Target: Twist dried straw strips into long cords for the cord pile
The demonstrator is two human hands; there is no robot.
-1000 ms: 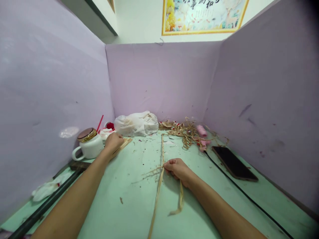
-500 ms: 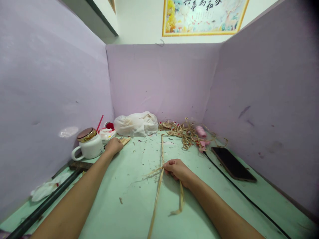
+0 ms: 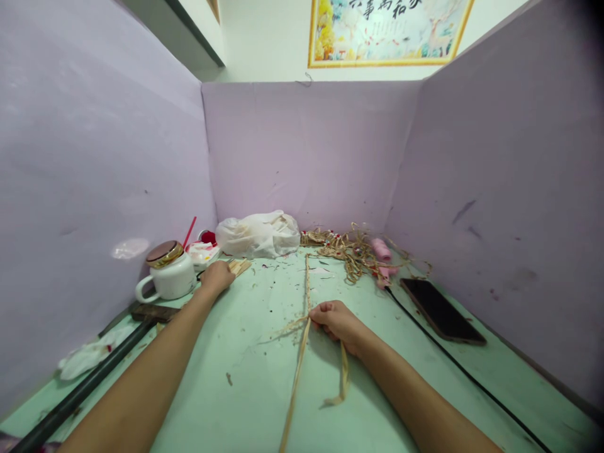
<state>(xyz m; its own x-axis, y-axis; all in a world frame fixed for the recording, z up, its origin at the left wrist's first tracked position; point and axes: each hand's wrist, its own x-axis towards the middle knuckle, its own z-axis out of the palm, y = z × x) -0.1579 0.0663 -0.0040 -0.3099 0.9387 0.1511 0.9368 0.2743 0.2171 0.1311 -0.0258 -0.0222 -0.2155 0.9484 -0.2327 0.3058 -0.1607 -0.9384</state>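
My right hand is closed in a pinch on a long tan straw strand that runs along the pale green table; a loose end curls beside my wrist. My left hand reaches to the far left and rests with curled fingers on a small bundle of flat tan strips next to a white mug with a gold lid. What the left fingers grip is partly hidden.
A white plastic bag, a tangle of straw and pink thread spools lie at the back. A dark phone and black cable are at right. A dark bar and crumpled tissue lie at left. Purple partitions enclose the table.
My left hand has shifted slightly back and to the right on the strip bundle. The right hand keeps its pinch on the strand.
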